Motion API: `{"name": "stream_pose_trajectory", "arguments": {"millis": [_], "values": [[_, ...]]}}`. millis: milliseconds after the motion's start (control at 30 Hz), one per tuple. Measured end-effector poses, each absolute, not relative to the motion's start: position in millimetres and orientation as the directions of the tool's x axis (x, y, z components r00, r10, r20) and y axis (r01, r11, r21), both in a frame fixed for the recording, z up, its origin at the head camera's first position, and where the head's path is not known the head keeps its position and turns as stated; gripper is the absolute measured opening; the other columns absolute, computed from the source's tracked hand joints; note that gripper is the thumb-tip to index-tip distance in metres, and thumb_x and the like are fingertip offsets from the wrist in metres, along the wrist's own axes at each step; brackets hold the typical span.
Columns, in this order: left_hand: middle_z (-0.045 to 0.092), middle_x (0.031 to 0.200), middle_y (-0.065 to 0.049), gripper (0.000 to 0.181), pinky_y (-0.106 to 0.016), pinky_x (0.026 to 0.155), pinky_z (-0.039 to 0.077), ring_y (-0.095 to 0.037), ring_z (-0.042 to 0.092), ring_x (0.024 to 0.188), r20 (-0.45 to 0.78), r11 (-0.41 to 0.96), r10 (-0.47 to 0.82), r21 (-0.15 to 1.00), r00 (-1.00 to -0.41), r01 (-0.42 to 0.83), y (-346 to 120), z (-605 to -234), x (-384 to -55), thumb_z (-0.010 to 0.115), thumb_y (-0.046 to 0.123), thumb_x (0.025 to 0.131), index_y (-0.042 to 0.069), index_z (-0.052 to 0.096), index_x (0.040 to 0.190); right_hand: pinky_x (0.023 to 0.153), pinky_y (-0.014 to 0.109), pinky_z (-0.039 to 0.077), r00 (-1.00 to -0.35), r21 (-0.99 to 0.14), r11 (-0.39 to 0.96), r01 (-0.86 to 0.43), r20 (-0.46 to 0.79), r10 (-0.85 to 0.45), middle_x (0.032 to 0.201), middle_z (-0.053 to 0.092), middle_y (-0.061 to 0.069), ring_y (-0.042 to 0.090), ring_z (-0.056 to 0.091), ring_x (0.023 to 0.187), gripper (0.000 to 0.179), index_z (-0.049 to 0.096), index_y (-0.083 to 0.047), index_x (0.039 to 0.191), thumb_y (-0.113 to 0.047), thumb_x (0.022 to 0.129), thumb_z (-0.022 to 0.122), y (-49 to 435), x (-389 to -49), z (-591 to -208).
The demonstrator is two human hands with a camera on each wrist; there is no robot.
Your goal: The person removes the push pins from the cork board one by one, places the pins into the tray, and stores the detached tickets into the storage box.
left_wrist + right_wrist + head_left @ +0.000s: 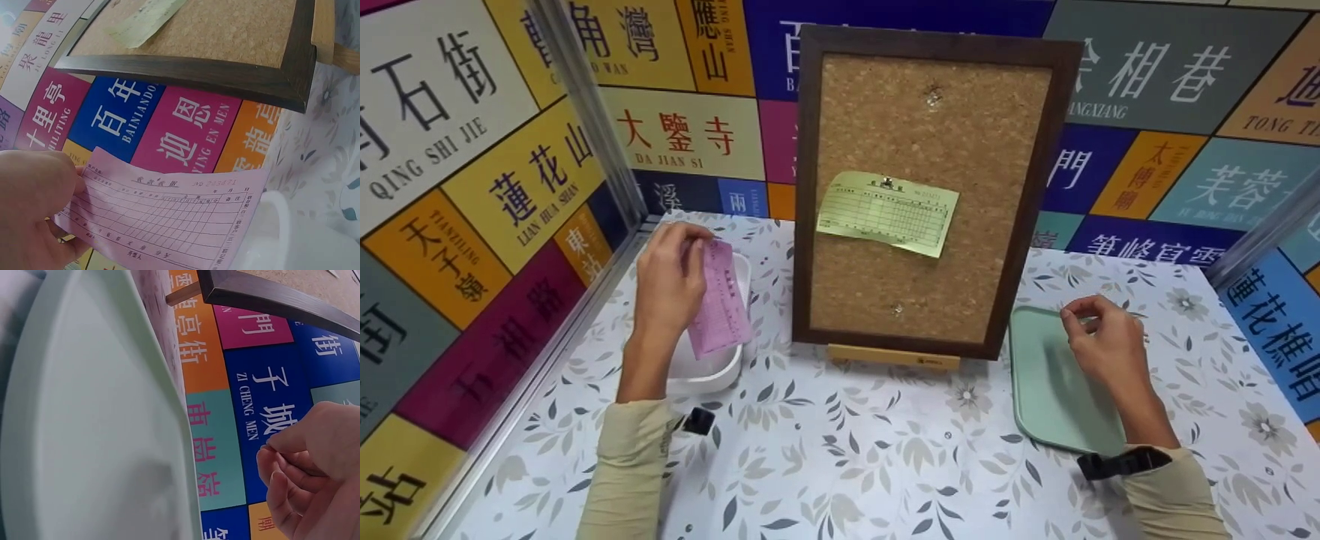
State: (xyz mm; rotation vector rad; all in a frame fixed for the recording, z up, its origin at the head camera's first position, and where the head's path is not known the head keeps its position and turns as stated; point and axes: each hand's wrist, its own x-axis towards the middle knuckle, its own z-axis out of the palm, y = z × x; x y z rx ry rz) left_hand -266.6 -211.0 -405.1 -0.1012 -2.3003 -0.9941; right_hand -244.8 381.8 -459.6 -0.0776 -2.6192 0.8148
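My left hand (671, 274) pinches a pink receipt slip (720, 304) by its edge, above a white tray (739, 367). In the left wrist view the slip's printed grid and red number face the camera. My right hand (1110, 341) is above a pale green tray (1061, 420), with thumb and forefinger brought together and the other fingers curled. Whether something tiny sits between those fingertips I cannot tell. Between the hands stands a cork board (922, 285) in a dark wooden frame, bearing a tilted yellow-green receipt slip (889, 214) fastened near its top edge.
Small shiny fasteners (934, 96) show near the top of the cork, with another (898, 308) near the bottom. A wooden stand (892, 358) supports the board. Floral cloth (840, 450) covers the table, and sign-patterned panels (690, 135) enclose the back and sides.
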Motion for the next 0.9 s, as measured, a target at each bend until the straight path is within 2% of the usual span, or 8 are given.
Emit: {"name": "stream_pose_trajectory", "arguments": {"millis": [233,433,533,733,900], "values": [[0.065,0.121,-0.016,0.019,-0.052,0.108,0.052,-0.035,0.064,0.117,0.513,0.754,-0.150,0.612,-0.845,0.237,-221.0,-412.3,-269.5,0.054,0.005,0.111,0.006,0.070,0.119,0.063,0.018,0.046,-0.953,-0.550,0.835,-0.029,0.267,0.143,0.107,0.078,0.015,0.001,0.061,0.073,0.025,0.074,-0.007,0.111,-0.031,0.107,0.066,385.6,-246.5,-464.2],[0.063,0.120,-0.020,0.019,-0.053,0.108,0.052,-0.037,0.062,0.116,0.477,0.778,-0.121,0.590,-0.870,0.215,-224.6,-419.6,-271.4,0.052,0.003,0.111,0.002,0.069,0.119,0.064,0.020,0.046,-0.966,-0.543,0.839,-0.033,0.234,0.114,0.101,0.078,0.015,0.012,0.065,0.074,0.020,0.074,-0.006,0.109,-0.024,0.105,0.068,387.4,-247.7,-468.5],[0.061,0.121,-0.019,0.019,-0.053,0.109,0.053,-0.036,0.062,0.117,0.443,0.794,-0.115,0.579,-0.889,0.186,-224.5,-425.3,-273.1,0.050,0.005,0.112,0.004,0.068,0.119,0.064,0.022,0.048,-0.974,-0.547,0.837,-0.017,0.199,0.110,0.102,0.077,0.015,0.016,0.066,0.078,0.019,0.074,-0.006,0.110,-0.023,0.105,0.068,387.9,-247.9,-470.2],[0.061,0.120,-0.023,0.021,-0.056,0.107,0.051,-0.040,0.061,0.117,0.450,0.798,-0.090,0.567,-0.889,0.206,-224.1,-435.9,-276.5,0.049,0.001,0.109,-0.001,0.067,0.118,0.067,0.026,0.048,-0.989,-0.534,0.846,-0.006,0.130,0.075,0.103,0.076,0.014,0.019,0.065,0.081,0.015,0.075,-0.007,0.109,-0.019,0.103,0.069,389.7,-249.6,-473.8],[0.061,0.120,-0.025,0.027,-0.056,0.111,0.048,-0.044,0.061,0.121,0.430,0.794,-0.063,0.568,-0.900,0.217,-223.9,-444.3,-279.0,0.046,-0.009,0.102,-0.003,0.066,0.119,0.069,0.030,0.048,-0.998,-0.522,0.853,-0.024,0.065,0.012,0.100,0.076,0.013,0.019,0.064,0.082,0.012,0.076,-0.006,0.105,-0.016,0.101,0.069,391.5,-249.8,-477.3]]}}
